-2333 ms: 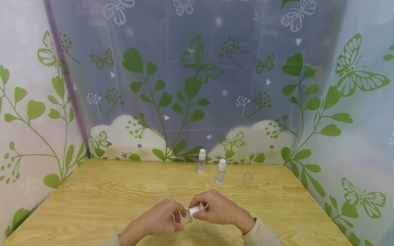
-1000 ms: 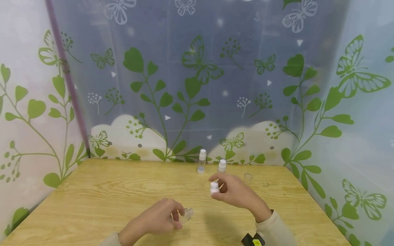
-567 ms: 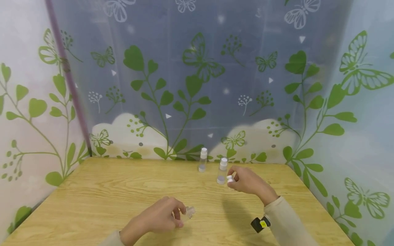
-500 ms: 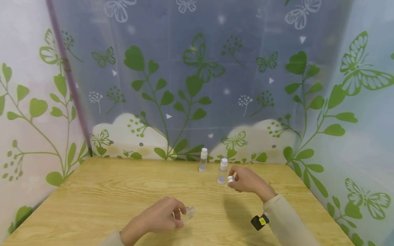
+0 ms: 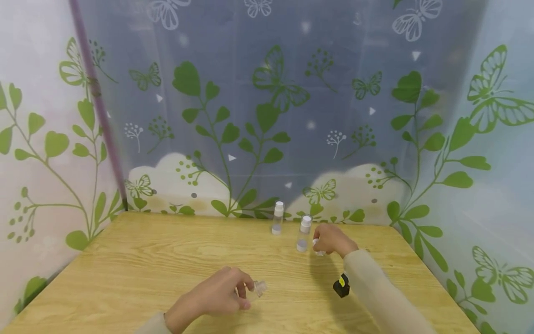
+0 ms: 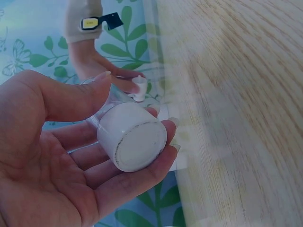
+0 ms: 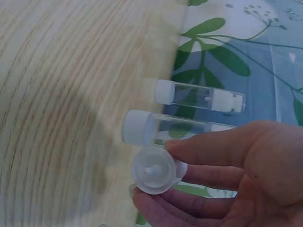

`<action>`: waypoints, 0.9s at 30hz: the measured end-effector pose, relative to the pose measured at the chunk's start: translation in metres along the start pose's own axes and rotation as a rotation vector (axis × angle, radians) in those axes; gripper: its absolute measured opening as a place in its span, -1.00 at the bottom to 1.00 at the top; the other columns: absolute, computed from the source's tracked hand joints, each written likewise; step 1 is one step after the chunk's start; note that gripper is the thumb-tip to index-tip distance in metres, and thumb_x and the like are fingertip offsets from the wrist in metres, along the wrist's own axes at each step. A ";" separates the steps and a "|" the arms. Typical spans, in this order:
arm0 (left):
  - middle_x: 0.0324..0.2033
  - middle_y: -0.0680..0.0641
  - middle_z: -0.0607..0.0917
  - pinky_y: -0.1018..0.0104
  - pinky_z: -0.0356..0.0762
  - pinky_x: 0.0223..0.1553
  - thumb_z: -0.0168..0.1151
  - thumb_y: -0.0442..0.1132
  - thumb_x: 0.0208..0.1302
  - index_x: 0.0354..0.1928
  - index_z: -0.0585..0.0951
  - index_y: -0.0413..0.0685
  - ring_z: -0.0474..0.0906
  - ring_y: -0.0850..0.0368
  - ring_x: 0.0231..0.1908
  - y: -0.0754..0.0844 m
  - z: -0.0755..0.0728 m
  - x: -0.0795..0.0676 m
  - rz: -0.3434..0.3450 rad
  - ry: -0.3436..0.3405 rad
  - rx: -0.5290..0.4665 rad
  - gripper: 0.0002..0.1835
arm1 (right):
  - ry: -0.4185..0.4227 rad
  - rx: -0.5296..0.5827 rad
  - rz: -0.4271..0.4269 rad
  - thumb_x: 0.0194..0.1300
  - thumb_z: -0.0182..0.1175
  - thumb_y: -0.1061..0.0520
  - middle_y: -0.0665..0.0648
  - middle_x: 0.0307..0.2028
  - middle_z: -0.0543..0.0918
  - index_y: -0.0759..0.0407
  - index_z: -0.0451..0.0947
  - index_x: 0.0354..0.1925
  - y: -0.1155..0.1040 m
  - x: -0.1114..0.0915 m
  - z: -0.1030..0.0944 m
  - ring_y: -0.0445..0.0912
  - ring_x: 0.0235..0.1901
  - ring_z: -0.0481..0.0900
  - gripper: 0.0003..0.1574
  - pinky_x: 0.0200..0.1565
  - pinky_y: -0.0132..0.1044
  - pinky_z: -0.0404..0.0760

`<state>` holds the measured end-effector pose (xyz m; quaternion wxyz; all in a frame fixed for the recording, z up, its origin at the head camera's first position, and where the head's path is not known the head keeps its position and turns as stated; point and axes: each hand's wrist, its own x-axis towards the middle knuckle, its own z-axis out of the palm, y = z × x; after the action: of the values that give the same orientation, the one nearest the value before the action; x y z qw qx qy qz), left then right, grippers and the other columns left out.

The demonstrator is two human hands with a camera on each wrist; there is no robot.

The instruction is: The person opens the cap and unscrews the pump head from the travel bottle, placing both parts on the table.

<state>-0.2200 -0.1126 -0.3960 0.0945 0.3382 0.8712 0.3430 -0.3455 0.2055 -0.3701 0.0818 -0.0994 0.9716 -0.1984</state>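
My left hand [image 5: 221, 293] holds a small clear bottle [image 5: 260, 288] near the table's front, its open neck tilted up to the right. In the left wrist view, thumb and fingers grip the bottle around its clear body, and its white base [image 6: 135, 139] faces the camera. Further back, my right hand [image 5: 332, 239] pinches a white pump head [image 5: 319, 247] beside the nearer standing bottle [image 5: 303, 235]. The right wrist view shows the pump head's hollow underside [image 7: 154, 171] with a small central nozzle, between thumb and fingers.
Two clear pump bottles with white tops and bases stand upright at the back; the farther bottle [image 5: 277, 218] is close to the printed curtain [image 5: 217, 185]. A black strap piece with a yellow label [image 5: 342, 285] hangs at the right sleeve. Wooden table [image 5: 167, 246] underneath.
The right hand has pulled the pump head off the bottle and carried it right and back, past the standing bottles. The left hand keeps holding the bottle in place. A clear cap is now hidden.
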 end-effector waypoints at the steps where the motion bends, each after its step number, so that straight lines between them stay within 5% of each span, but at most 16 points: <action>1: -0.35 -0.09 0.81 0.43 0.70 -0.29 0.47 -0.31 0.18 -0.01 0.71 -0.34 0.66 0.38 -0.42 0.000 0.000 0.000 -0.002 0.000 0.000 -0.65 | 0.003 0.011 0.002 0.24 0.31 0.32 0.24 -0.15 0.74 0.41 0.66 -0.03 0.001 0.003 0.002 -0.03 -0.32 0.68 -0.68 -0.28 -0.14 0.75; 18: -0.36 -0.02 0.80 0.37 0.69 -0.28 0.49 -0.30 0.18 -0.02 0.72 -0.28 0.64 0.35 -0.43 0.001 0.000 0.000 -0.036 -0.007 0.006 -0.67 | 0.088 0.035 0.038 0.21 0.26 0.33 0.29 -0.19 0.70 0.42 0.59 -0.11 0.018 0.030 0.021 0.00 -0.36 0.66 -0.75 -0.36 -0.20 0.71; 24: -0.37 0.07 0.79 -0.20 0.58 0.18 0.49 -0.26 0.18 -0.02 0.74 -0.22 0.62 0.40 -0.42 0.002 0.001 0.001 -0.041 0.002 0.054 -0.67 | 0.086 0.040 0.029 0.25 0.24 0.33 0.30 -0.20 0.71 0.43 0.60 -0.12 0.019 0.031 0.024 0.00 -0.38 0.66 -0.78 -0.38 -0.20 0.69; 27: -0.37 0.09 0.79 0.01 0.69 0.05 0.49 -0.25 0.19 -0.01 0.74 -0.21 0.62 0.41 -0.42 0.002 0.001 0.002 -0.045 0.000 0.052 -0.67 | 0.081 0.033 0.030 0.26 0.24 0.33 0.30 -0.20 0.72 0.42 0.61 -0.13 0.019 0.031 0.024 -0.01 -0.40 0.66 -0.79 -0.38 -0.19 0.69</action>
<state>-0.2197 -0.1095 -0.3952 0.0936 0.3209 0.8872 0.3182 -0.3734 0.2067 -0.4030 0.0471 -0.0751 0.9721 -0.2171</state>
